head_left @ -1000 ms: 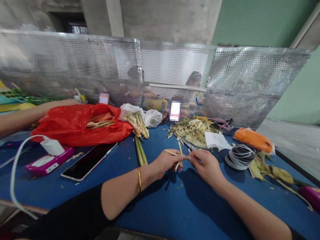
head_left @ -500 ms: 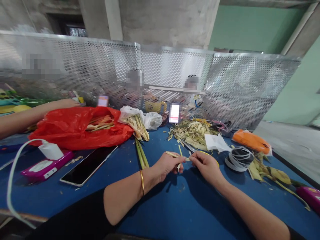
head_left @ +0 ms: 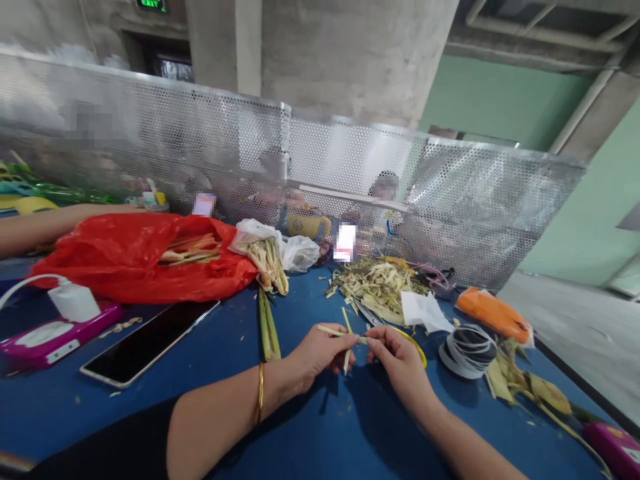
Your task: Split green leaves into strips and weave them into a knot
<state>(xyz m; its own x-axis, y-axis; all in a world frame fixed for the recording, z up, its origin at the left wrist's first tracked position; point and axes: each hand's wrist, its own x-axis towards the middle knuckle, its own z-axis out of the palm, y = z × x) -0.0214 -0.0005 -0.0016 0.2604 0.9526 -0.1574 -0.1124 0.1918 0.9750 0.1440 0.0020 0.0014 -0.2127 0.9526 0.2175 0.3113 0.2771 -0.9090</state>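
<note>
My left hand (head_left: 320, 353) is closed in a pinch on pale green plant strips (head_left: 333, 331), which cross one another at its fingertips. Close beside it, my right hand (head_left: 400, 363) pinches the end of one strip between thumb and forefinger, so both hands meet at that piece above the blue table (head_left: 320, 433). Under and behind the right hand lie scissors with yellow handles (head_left: 421, 350), their blades pointing toward a heap of plant scraps (head_left: 375, 287). Green stalks (head_left: 267, 327) rest on the table behind my left wrist.
Left of the stalks are a red plastic bag (head_left: 135, 267) of dried strips, a phone (head_left: 150, 343) and a purple power strip (head_left: 65, 340). On the right stand a spool of white cord (head_left: 467, 357) and an orange packet (head_left: 493, 313). Another person's arm (head_left: 65, 223) reaches in at far left.
The camera view has tilted and shifted, so the table things appear displaced. Both hands keep pinching the strips, with only a slight change in how the strips are angled.
</note>
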